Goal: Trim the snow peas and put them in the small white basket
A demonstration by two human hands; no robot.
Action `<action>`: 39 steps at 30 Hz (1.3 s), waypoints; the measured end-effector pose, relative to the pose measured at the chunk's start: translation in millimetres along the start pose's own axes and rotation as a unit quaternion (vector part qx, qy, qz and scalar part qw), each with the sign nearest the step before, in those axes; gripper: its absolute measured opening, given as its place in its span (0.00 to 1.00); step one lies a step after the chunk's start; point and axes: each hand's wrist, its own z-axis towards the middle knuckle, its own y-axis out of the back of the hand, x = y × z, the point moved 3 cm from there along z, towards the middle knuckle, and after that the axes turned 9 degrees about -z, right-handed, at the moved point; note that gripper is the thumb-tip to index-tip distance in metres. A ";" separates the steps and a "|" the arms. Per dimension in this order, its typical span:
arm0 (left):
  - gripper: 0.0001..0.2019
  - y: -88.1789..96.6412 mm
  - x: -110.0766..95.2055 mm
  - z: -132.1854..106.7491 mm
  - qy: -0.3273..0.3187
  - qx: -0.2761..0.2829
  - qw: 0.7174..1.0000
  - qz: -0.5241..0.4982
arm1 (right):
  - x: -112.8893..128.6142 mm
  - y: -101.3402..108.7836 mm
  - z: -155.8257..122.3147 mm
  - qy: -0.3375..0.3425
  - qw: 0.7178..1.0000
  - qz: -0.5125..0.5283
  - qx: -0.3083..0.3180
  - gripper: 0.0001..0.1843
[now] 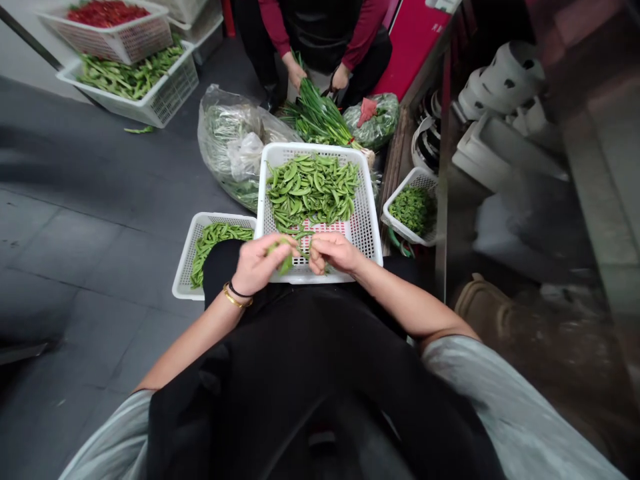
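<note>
A white plastic basket (369,220) rests on my lap with a heap of green pea pods (315,187) toward its far side. Over its near edge, my left hand (265,260) is closed around pea pods (286,263), their green showing between the fingers. My right hand (333,252) is closed in a pinch close beside it. A thin green pod piece spans the small gap between both hands, its end at my right fingertips. Partly tucked by my left knee, a second white basket (181,267) holds more pods (220,237).
Across from me a person's hands (296,72) hold green stalks (320,113) and dark-handled scissors. Plastic bags of greens (225,133) lie beyond my basket. Stacked baskets (165,100) stand far left; a small basket of leaves (413,235) and a metal-edged counter (441,200) are right.
</note>
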 end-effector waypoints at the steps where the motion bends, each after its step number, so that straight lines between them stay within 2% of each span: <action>1: 0.10 9.8 2.0 1.6 -0.017 -0.083 0.996 -0.037 | -7.3 10.8 -2.6 -0.025 0.999 -0.006 -0.021 0.24; 3: 0.09 29.4 10.6 4.2 -0.036 -0.203 0.972 -0.114 | -23.3 35.0 -10.1 -0.101 0.989 -0.107 -0.017 0.24; 4: 0.09 37.4 16.2 5.7 -0.032 -0.230 0.961 -0.150 | -31.9 46.0 -13.8 -0.154 0.969 -0.191 0.012 0.24; 5: 0.08 43.4 22.3 7.3 -0.016 -0.238 0.953 -0.187 | -40.8 55.2 -16.7 -0.211 0.928 -0.303 0.050 0.22; 7: 0.08 48.7 34.2 9.7 0.053 -0.215 0.938 -0.265 | -56.2 64.8 -16.1 -0.291 0.798 -0.516 0.108 0.18; 8: 0.07 47.9 39.0 9.8 0.098 -0.193 0.928 -0.302 | -62.5 62.8 -11.3 -0.302 0.741 -0.588 0.123 0.17; 9: 0.06 45.3 42.6 9.1 0.143 -0.169 0.917 -0.333 | -68.6 56.4 -3.8 -0.296 0.702 -0.635 0.131 0.18; 10: 0.06 41.7 44.7 7.7 0.179 -0.148 0.905 -0.356 | -74.6 46.2 5.4 -0.275 0.697 -0.648 0.137 0.18; 12: 0.11 33.7 45.1 3.5 0.219 -0.123 0.889 -0.382 | -87.4 24.0 23.2 -0.251 0.703 -0.646 0.161 0.18; 14: 0.15 26.2 43.7 -1.7 0.238 -0.112 0.885 -0.384 | -96.3 9.1 35.5 -0.241 0.711 -0.635 0.182 0.15; 16: 0.14 19.7 45.1 -7.6 0.262 -0.110 0.890 -0.356 | -96.6 6.1 39.8 -0.235 0.717 -0.628 0.193 0.12; 18: 0.13 13.7 51.1 -12.9 0.291 -0.108 0.904 -0.294 | -86.5 11.1 36.5 -0.228 0.725 -0.622 0.187 0.10; 20: 0.13 7.0 60.4 -15.8 0.311 -0.101 0.920 -0.214 | -66.5 15.6 29.0 -0.201 0.767 -0.590 0.151 0.09; 23: 0.14 -5.0 71.5 -13.1 0.297 -0.091 0.940 -0.143 | -30.8 10.9 15.4 -0.122 0.862 -0.487 0.068 0.06; 24: 0.14 -8.3 72.7 -10.8 0.281 -0.096 0.944 -0.145 | -21.2 6.8 11.1 -0.097 0.884 -0.455 0.046 0.06; 26: 0.14 -12.4 71.5 -6.1 0.255 -0.114 0.943 -0.182 | -8.7 -1.4 3.4 -0.060 0.906 -0.419 0.008 0.07; 29: 0.15 -13.8 65.0 -2.6 0.247 -0.135 0.924 -0.260 | -2.5 -8.3 -5.5 -0.007 0.902 -0.426 -0.069 0.10; 31: 0.16 -14.5 61.6 -3.8 0.260 -0.134 0.911 -0.291 | -2.0 -12.6 -10.2 0.042 0.880 -0.462 -0.102 0.13; 34: 0.17 -18.0 61.1 -8.7 0.291 -0.112 0.901 -0.301 | -1.1 -22.4 -16.1 0.097 0.842 -0.519 -0.110 0.15; 36: 0.17 -19.6 62.0 -11.1 0.292 -0.111 0.901 -0.301 | 1.4 -28.0 -20.0 0.105 0.829 -0.537 -0.117 0.16; 39: 0.17 -18.2 62.2 -11.1 0.267 -0.138 0.904 -0.304 | 5.5 -30.1 -25.5 0.089 0.820 -0.546 -0.143 0.15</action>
